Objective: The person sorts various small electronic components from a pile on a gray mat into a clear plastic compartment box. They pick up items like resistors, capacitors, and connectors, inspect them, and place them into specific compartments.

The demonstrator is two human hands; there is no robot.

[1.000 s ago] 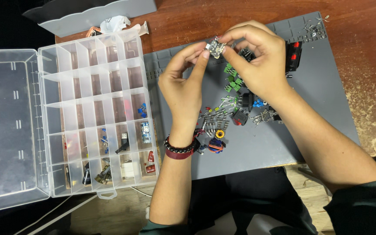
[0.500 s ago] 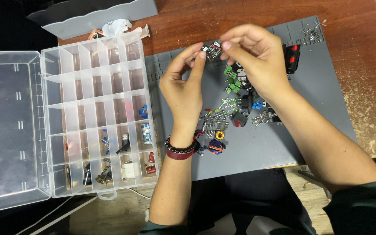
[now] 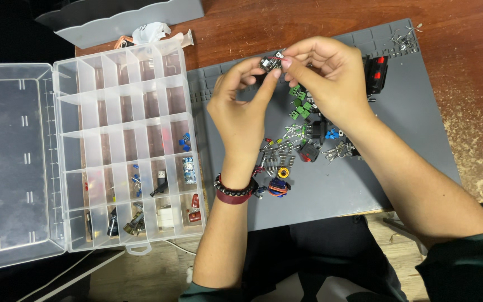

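Note:
Both of my hands pinch one small dark electronic part [image 3: 271,60] above the grey work mat [image 3: 409,128]. My left hand [image 3: 241,112], with a dark bead bracelet on its wrist, grips it from the left with thumb and fingertips. My right hand [image 3: 328,75] grips it from the right. Under my hands lies a scatter of small components [image 3: 294,142]: green terminal blocks, blue parts, resistors, a yellow ring-shaped coil.
An open clear compartment box [image 3: 121,145] lies left of the mat, its lid [image 3: 12,162] folded out; several lower cells hold small parts. A grey tray [image 3: 118,19] sits at the back. A black switch with red marks [image 3: 377,72] lies on the mat by my right hand.
My two hands have stayed together on the small part and turned it slightly between the fingertips; the view has shifted a little. Nothing on the mat or in the box has moved.

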